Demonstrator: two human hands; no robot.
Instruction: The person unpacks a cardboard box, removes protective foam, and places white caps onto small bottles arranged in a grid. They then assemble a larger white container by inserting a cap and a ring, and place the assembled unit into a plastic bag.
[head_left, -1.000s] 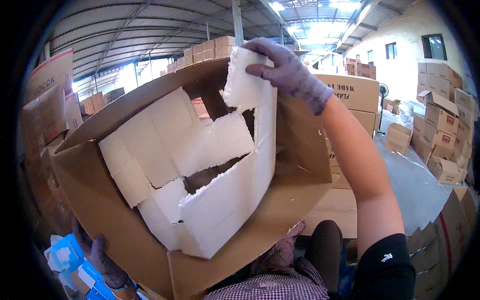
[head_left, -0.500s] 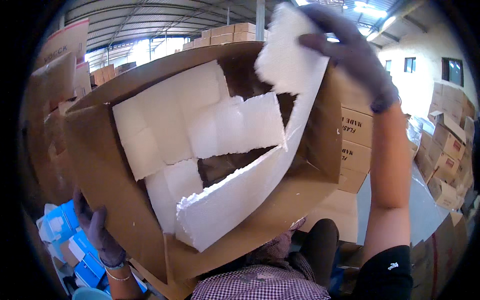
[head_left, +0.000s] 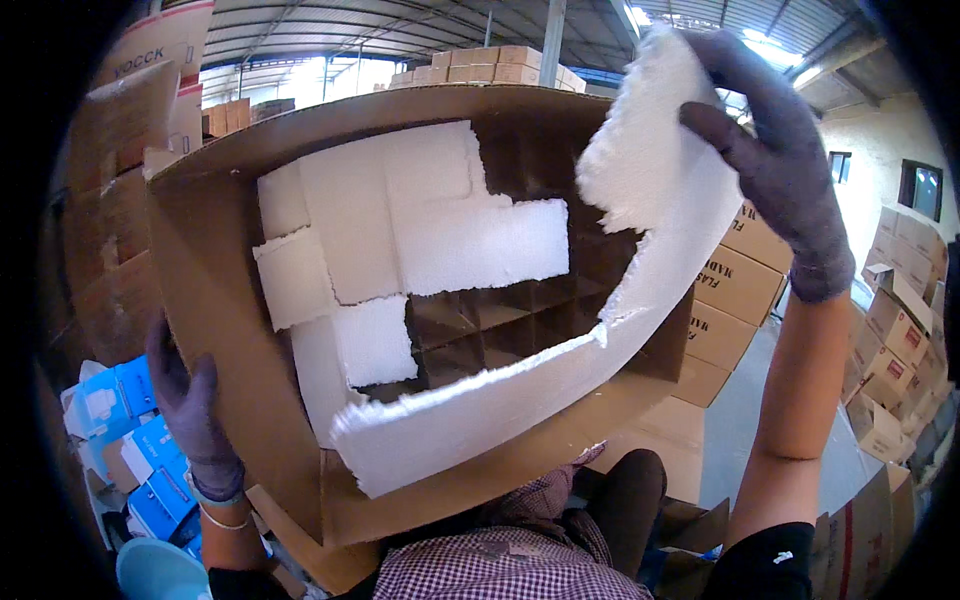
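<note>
A large brown cardboard box (head_left: 230, 300) is tipped up in front of me, its open side facing me. Inside are a cardboard divider grid (head_left: 520, 310) and broken white foam pieces (head_left: 400, 220). My right hand (head_left: 770, 150), in a grey-purple glove, grips the top of a long curved white foam sheet (head_left: 600, 330) and holds it peeled away from the box's right side. My gloved left hand (head_left: 190, 410) clasps the box's lower left edge.
Stacks of brown cartons (head_left: 900, 330) line the right side and the back (head_left: 490, 65) of a warehouse. Blue and white small boxes (head_left: 130, 450) lie at lower left. A grey floor strip (head_left: 740, 440) shows at right. Dark trousers and a checked shirt (head_left: 520, 560) sit below the box.
My right hand has pulled the long foam sheet up and out to the right, exposing the divider grid. The box has tilted closer to me.
</note>
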